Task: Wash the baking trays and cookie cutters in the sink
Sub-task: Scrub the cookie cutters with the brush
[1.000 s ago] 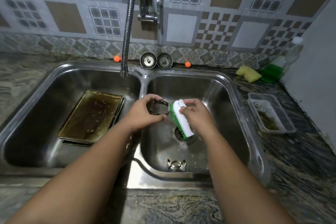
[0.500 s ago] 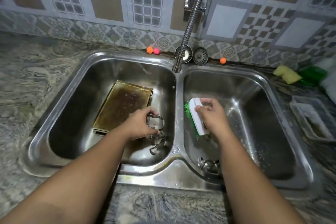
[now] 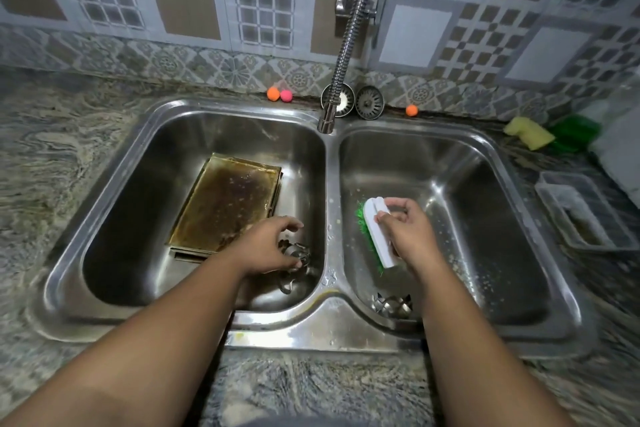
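Nearest, 1 metal cookie cutter [image 3: 393, 305] lies against the near wall of the right basin [image 3: 502, 253]. Just beyond, in the near right corner of the left basin [image 3: 138, 236], the left hand [image 3: 270, 248] arches over a heap of cutters [image 3: 300, 255], fingers loosely curved. I cannot tell whether they pinch 1. The right hand [image 3: 407, 236] grips a scrub brush [image 3: 375, 236] by its white back. Farther left lie the stained baking trays [image 3: 225, 201]. The cutters are probably light, thin-edged and slippery when wet, so pinch the flat band. The trays look stiff and are best lifted by a rim.
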